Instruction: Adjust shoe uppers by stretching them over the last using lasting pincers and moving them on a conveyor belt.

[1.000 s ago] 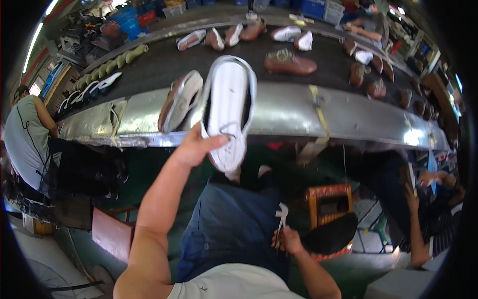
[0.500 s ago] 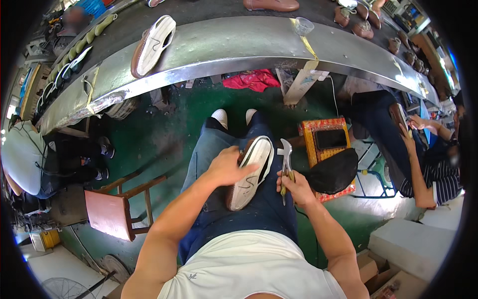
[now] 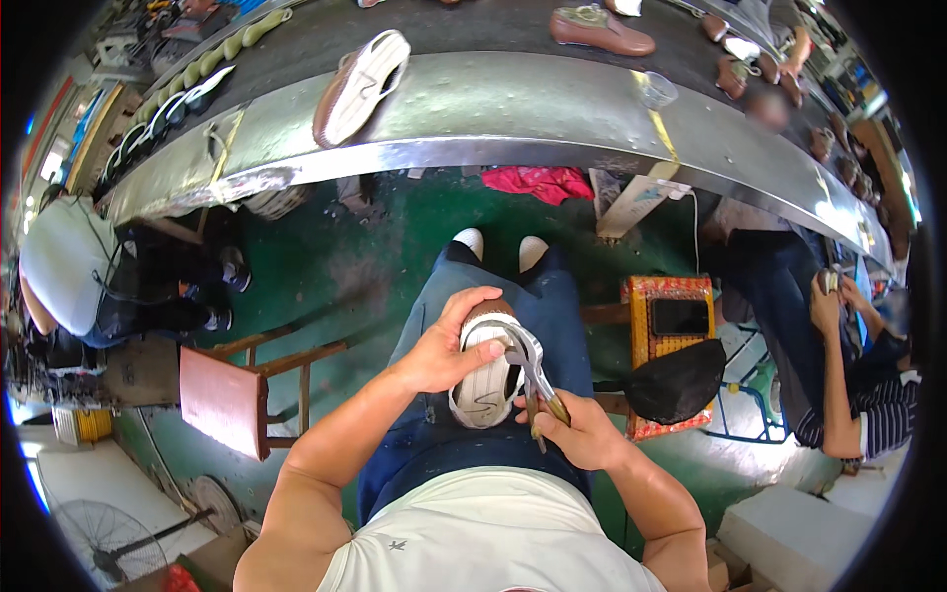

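On my lap lies a brown shoe [image 3: 485, 388], pale sole side up with a dark squiggle on it. My left hand [image 3: 449, 347] is wrapped round its far left side, thumb pressed on the sole. Closed round the handles of a pair of metal lasting pliers [image 3: 533, 370] is my right hand [image 3: 577, 429]. The pliers' head is at the shoe's right edge near my left thumb; whether the jaws grip the edge I cannot tell. A similar shoe [image 3: 363, 91] lies sole up on the metal bench edge ahead.
The metal bench [image 3: 513, 94] curves across the front, with shoes on its dark belt. At my right, a stool [image 3: 641, 296] carries a phone [image 3: 681, 317] and a black cloth item [image 3: 677, 381]. To the left stands a wooden stool [image 3: 222, 403]. Co-workers sit on both sides.
The pliers have come left from beside the shoe to its edge. My left hand has shifted toward the shoe's far end, and the shoe has turned more upright. The view has swung slightly left.
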A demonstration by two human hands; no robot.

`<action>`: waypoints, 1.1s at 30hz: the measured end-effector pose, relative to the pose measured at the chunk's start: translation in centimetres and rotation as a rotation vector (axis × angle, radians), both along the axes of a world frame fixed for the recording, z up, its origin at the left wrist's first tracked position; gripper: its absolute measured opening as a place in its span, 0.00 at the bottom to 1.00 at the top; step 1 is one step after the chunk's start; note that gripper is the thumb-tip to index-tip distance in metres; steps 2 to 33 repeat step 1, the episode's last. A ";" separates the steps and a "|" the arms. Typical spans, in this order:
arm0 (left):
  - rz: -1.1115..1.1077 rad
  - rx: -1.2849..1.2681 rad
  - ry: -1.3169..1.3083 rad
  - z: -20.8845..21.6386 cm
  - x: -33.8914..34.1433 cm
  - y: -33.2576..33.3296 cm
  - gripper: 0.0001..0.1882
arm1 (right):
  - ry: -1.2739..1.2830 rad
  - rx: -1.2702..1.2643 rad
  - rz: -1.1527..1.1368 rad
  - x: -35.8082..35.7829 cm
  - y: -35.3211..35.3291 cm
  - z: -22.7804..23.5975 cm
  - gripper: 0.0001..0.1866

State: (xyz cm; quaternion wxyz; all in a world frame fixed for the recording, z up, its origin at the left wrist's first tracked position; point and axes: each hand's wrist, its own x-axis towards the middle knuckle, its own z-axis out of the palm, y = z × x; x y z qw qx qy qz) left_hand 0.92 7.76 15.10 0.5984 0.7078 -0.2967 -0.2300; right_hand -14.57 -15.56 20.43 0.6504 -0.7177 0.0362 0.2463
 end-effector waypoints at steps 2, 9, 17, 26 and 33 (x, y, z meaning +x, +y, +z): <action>0.024 -0.060 0.043 0.4 -0.2 0.4 0.37 | 0.016 0.093 0.001 0.3 0.5 -1.0 0.19; 0.024 -0.060 0.043 0.4 -0.2 0.4 0.37 | 0.016 0.093 0.001 0.3 0.5 -1.0 0.19; 0.024 -0.060 0.043 0.4 -0.2 0.4 0.37 | 0.016 0.093 0.001 0.3 0.5 -1.0 0.19; 0.024 -0.060 0.043 0.4 -0.2 0.4 0.37 | 0.016 0.093 0.001 0.3 0.5 -1.0 0.19; 0.024 -0.060 0.043 0.4 -0.2 0.4 0.37 | 0.016 0.093 0.001 0.3 0.5 -1.0 0.19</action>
